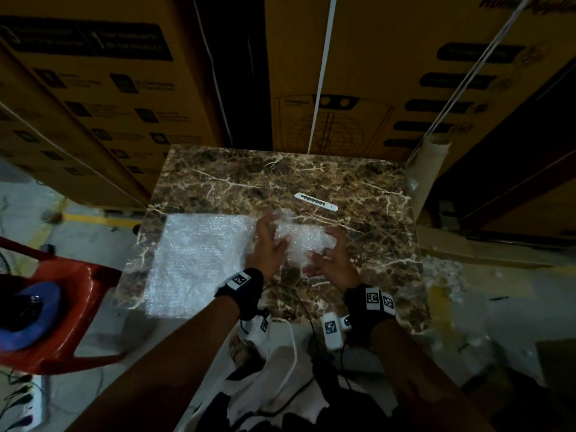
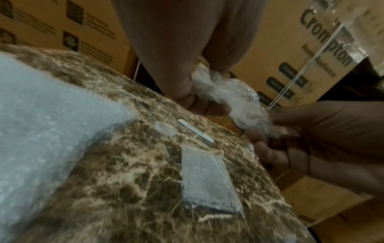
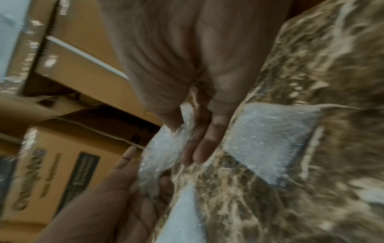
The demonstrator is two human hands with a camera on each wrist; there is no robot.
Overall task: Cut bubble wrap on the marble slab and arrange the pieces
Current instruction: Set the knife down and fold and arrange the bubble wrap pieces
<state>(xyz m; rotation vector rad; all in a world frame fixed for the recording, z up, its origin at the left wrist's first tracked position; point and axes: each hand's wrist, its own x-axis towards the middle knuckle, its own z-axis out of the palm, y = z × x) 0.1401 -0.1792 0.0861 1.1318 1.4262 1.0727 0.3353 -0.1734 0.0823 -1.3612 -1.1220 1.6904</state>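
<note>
Head view: both hands, left [image 1: 268,248] and right [image 1: 331,260], pinch a crumpled wrap piece [image 1: 300,241] between them, lifted above mid-table. Big sheet [image 1: 199,260] lies flat along the table's [image 1: 358,176] left edge. Cutter [image 1: 316,202] lies idle toward the far edge. Left wrist view shows a flat cut strip [image 2: 207,179] already laid down. Judgement: cutting partly done; arranging under way, sheet still mostly uncut.

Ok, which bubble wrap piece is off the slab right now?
The crumpled piece held between the left hand and right hand; the large sheet and small cut piece lie flat on the marble.
</note>
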